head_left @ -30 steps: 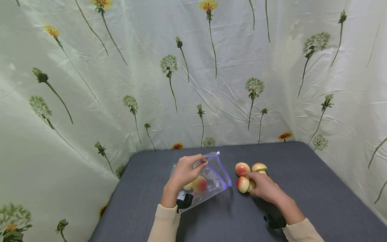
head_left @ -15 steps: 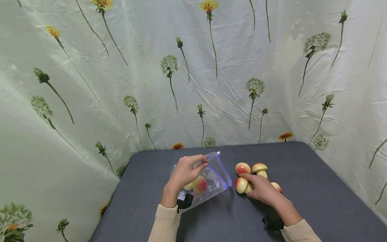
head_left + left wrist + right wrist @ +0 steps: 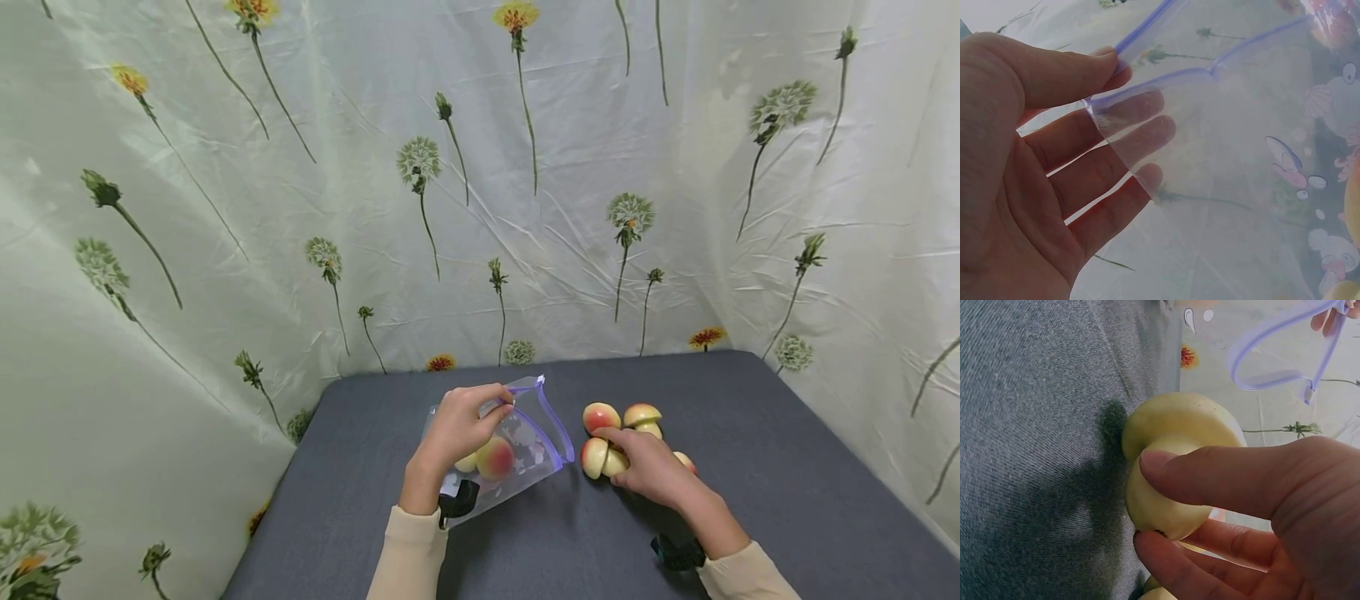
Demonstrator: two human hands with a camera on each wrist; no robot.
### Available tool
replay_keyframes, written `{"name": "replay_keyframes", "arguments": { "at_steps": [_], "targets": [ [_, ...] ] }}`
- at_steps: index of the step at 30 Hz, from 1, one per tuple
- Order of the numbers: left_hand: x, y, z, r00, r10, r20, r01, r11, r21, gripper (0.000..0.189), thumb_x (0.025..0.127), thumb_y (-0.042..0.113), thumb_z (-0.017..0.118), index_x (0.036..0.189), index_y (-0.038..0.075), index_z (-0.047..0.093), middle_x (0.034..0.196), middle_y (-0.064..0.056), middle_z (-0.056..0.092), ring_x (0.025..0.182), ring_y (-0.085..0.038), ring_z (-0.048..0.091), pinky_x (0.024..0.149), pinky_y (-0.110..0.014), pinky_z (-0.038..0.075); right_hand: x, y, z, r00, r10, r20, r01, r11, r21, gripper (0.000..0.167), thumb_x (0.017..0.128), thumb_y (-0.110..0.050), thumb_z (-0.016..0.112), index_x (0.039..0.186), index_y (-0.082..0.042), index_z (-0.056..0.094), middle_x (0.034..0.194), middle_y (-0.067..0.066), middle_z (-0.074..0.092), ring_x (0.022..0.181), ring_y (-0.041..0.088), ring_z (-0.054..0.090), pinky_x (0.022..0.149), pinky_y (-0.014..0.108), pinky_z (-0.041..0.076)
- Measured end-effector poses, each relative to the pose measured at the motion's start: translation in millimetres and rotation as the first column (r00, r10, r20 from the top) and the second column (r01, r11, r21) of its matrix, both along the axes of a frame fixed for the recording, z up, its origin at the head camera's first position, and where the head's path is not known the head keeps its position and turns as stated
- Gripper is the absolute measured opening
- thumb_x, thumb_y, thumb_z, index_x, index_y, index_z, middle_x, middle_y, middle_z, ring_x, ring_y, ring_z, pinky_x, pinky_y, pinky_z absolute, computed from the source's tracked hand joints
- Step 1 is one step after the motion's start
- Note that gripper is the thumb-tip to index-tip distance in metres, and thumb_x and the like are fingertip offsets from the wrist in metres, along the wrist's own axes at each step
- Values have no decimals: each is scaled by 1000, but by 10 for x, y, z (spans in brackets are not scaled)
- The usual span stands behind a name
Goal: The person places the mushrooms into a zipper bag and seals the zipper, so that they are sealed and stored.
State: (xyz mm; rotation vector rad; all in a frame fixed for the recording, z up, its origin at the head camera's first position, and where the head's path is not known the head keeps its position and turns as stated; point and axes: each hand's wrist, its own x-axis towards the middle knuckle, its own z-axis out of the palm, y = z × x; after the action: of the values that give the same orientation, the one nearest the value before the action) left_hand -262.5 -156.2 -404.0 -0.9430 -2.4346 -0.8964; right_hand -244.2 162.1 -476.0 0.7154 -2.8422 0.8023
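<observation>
My left hand point(image 3: 461, 427) pinches the purple zip edge of a clear zip bag point(image 3: 528, 433) between thumb and index finger; in the left wrist view its other fingers show through the film of the bag point(image 3: 1222, 144). Inside the bag lie toy mushrooms point(image 3: 496, 458) with red-and-yellow caps. To the bag's right, my right hand point(image 3: 651, 463) grips a pale yellow mushroom point(image 3: 595, 458) by its stem, low at the tabletop. The right wrist view has the thumb across the stem of this mushroom point(image 3: 1179, 415), its cap facing away from the hand.
Beyond the right hand are more mushrooms: one with a red cap point(image 3: 602, 416), another on its side point(image 3: 642, 414), and one partly hidden behind the wrist point(image 3: 686, 462). A dark grey cloth point(image 3: 352, 483) covers the table. A flower-printed curtain point(image 3: 360, 208) hangs behind and beside it.
My right hand has shifted slightly left, and the mushroom in it has turned, showing more of its stem and pale underside. The left hand and bag have stayed in place.
</observation>
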Motion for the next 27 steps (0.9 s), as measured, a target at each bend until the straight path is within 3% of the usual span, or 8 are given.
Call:
{"name": "replay_keyframes", "arguments": {
  "at_steps": [10, 14, 18, 24, 27],
  "targets": [
    [2, -8, -8, 1000, -1, -3, 1, 1000, 4, 4, 95, 21, 73, 97, 18, 75, 99, 10, 74, 75, 0, 63, 66, -25, 51, 22, 3, 29, 999, -38, 17, 38, 999, -16, 66, 69, -2, 82, 132, -13, 65, 70, -8, 55, 58, 7, 43, 52, 29, 37],
    [-12, -10, -10, 1000, -10, -9, 10, 1000, 3, 5, 95, 20, 73, 98, 16, 75, 97, 9, 74, 74, -3, 63, 65, -25, 51, 31, 0, 55, 998, -57, 38, 58, 998, -24, 64, 71, -5, 83, 132, -15, 65, 79, -9, 61, 62, 7, 48, 56, 30, 41],
    [-10, -7, -5, 1000, -16, -9, 16, 1000, 9, 3, 94, 17, 74, 97, 16, 75, 98, 8, 74, 75, -6, 65, 64, -25, 51, 44, 5, 102, 999, -52, 6, 52, 998, -35, 59, 70, -6, 83, 126, -15, 68, 82, -9, 62, 66, 8, 52, 58, 31, 42],
    [-4, 5, 1, 1000, -20, 6, 20, 1000, 22, 6, 93, 13, 74, 95, 19, 74, 100, 7, 74, 75, -8, 66, 64, -25, 50, 56, 18, 166, 998, -39, -48, 36, 998, -56, 42, 68, -3, 82, 103, -23, 68, 70, -7, 53, 62, 8, 46, 58, 29, 39],
    [-4, 9, 0, 1000, -22, 10, 22, 1000, 16, 6, 93, 13, 74, 96, 18, 74, 98, 7, 74, 74, -8, 65, 64, -25, 50, 65, 28, 182, 998, -41, -46, 38, 997, -62, 42, 68, -3, 82, 101, -24, 67, 69, -7, 52, 62, 8, 44, 58, 29, 39]
  ]
}}
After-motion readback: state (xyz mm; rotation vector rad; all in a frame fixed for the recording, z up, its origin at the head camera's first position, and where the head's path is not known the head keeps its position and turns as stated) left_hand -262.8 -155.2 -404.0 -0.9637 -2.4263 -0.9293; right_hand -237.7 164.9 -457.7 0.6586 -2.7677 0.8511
